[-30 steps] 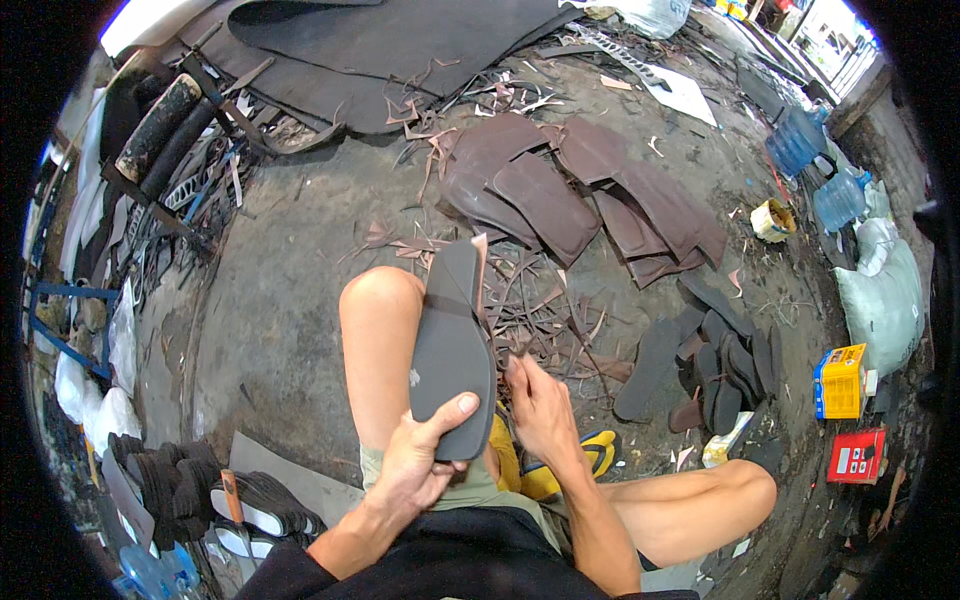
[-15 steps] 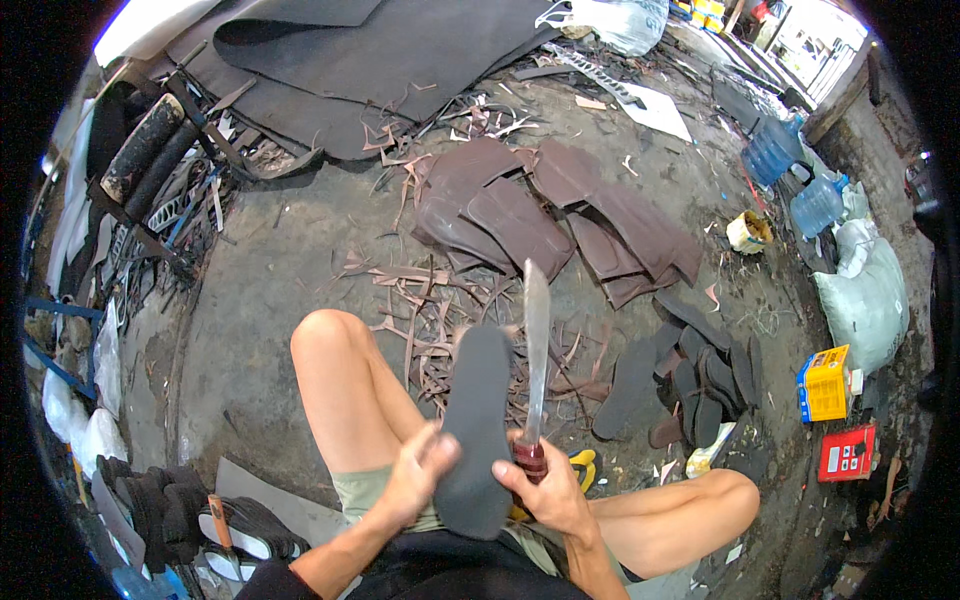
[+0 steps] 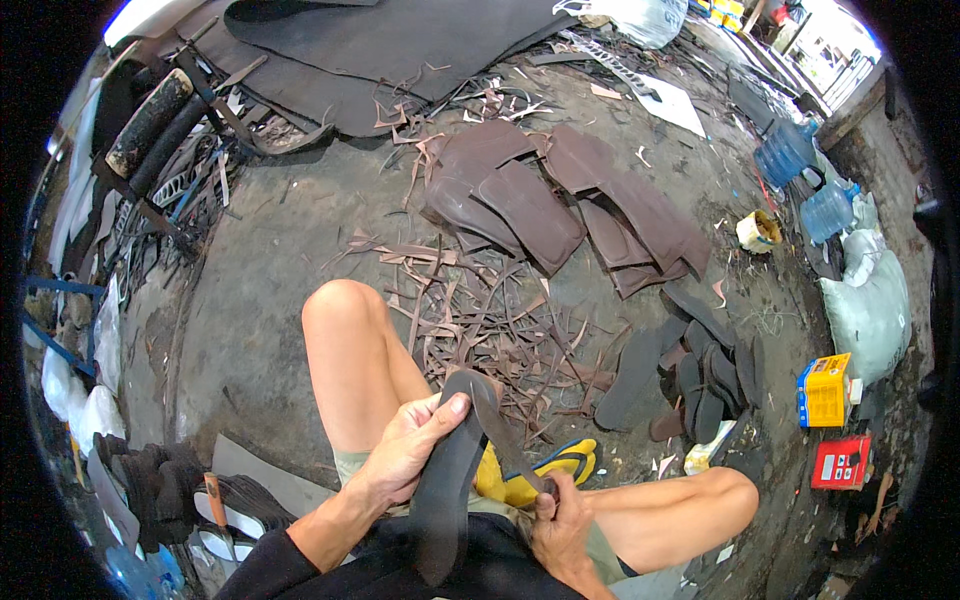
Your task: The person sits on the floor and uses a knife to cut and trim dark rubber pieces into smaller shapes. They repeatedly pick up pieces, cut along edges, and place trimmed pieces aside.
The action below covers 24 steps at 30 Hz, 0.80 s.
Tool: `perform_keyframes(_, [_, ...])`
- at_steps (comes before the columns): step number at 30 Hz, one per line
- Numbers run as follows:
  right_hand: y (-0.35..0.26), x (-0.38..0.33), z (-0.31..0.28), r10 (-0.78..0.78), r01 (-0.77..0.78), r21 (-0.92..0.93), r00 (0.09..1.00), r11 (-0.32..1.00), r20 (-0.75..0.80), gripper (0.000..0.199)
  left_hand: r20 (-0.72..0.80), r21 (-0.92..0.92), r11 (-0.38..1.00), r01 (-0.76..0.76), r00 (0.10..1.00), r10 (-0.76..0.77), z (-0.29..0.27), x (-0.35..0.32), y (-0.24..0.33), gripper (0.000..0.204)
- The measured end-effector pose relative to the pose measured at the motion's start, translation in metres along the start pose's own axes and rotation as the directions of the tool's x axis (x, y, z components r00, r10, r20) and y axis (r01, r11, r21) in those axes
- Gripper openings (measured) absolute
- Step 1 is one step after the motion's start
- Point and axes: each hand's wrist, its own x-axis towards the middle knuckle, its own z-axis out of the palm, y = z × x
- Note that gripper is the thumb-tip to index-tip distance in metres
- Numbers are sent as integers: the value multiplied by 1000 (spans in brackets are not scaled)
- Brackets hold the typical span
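Note:
A dark grey shoe sole (image 3: 440,520) stands tilted over my lap, its upper end away from me. My left hand (image 3: 405,455) is closed around its upper part, thumb lying on the face. In my right hand (image 3: 563,525), a knife (image 3: 510,440) is gripped by the handle, which the fingers mostly cover. Its long blade slants up and left, and the tip lies at the right edge of the sole's upper end. Whether the blade has cut into the material, I cannot tell. Beyond the sole lie many brown trimmed strips (image 3: 480,315).
Brown moulded sheets (image 3: 530,215) lie farther off. To the right are a pile of dark soles (image 3: 705,375), a yellow box (image 3: 825,390) and a red box (image 3: 842,458). Yellow flip-flops (image 3: 565,465) show between my legs. Stacked soles (image 3: 165,500) stand at lower left.
The knife has swung from upright down to the sole's edge. My left hand has moved up the sole and wrapped around it; the sole has tilted and turned partly edge-on.

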Motion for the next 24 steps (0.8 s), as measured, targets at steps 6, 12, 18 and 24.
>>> perform_keyframes(6, [-22,37,-51,-39,54,-82,982,995,185,51,81,187,975,-119,991,105,11,-17,5,38])
perform_keyframes(12, [-84,89,-110,15,62,-136,866,989,500,40,101,347,934,-84,994,52,31,-35,20,41])
perform_keyframes(18, [-82,136,-109,-88,28,94,682,995,726,54,260,386,916,-113,966,10,44,-30,6,28])
perform_keyframes(24, [-67,127,-124,213,-428,242,772,871,599,61,-401,-138,698,-703,684,610,32,6,50,26])
